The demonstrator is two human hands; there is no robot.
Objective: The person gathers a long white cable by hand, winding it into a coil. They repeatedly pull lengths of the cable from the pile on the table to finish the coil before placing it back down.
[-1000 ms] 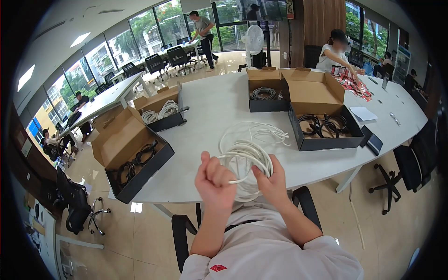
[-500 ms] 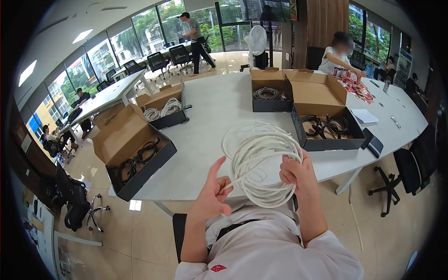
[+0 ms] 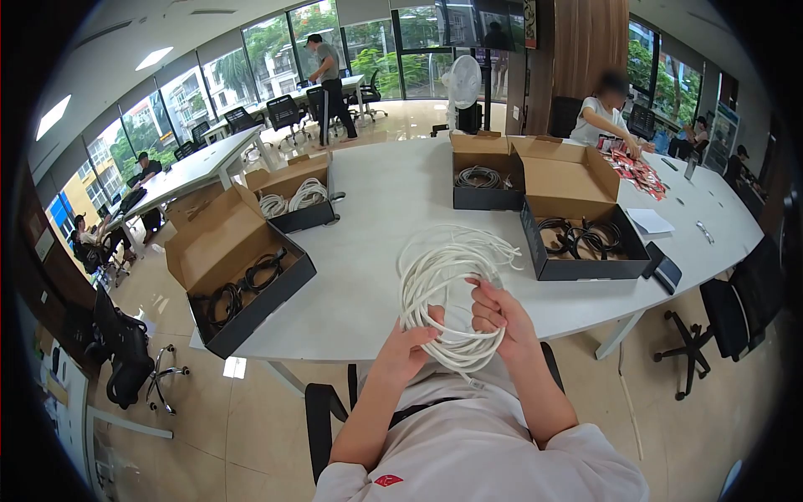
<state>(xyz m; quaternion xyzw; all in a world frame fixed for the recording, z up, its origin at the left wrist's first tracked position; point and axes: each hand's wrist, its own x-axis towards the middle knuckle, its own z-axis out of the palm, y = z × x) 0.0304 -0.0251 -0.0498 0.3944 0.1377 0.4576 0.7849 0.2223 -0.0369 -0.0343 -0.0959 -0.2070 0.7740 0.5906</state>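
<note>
A large loose coil of white network cable (image 3: 427, 280) is held up over the near edge of the table, some of its loops spreading toward the far side. My left hand (image 3: 410, 343) is closed around the coil's lower left, thumb over the strands. On the right, my right hand (image 3: 502, 316) has its fingers curled and pinching at the strands inside the coil. A small clear plug (image 3: 476, 384) dangles below the loops, close to my shirt.
Open boxes with black cables stand left (image 3: 288, 289) and right (image 3: 590, 266). Behind them, two more boxes (image 3: 305, 219) (image 3: 489, 199) hold pale and grey cables. A phone-like black object (image 3: 667, 274) and paper (image 3: 651, 221) lie at right. A co-worker (image 3: 604, 121) handles red packets (image 3: 637, 174).
My left hand has come in from the side, fingers spread before, and now grips the coil. The coil and my right hand have shifted left. A person in the background has moved left.
</note>
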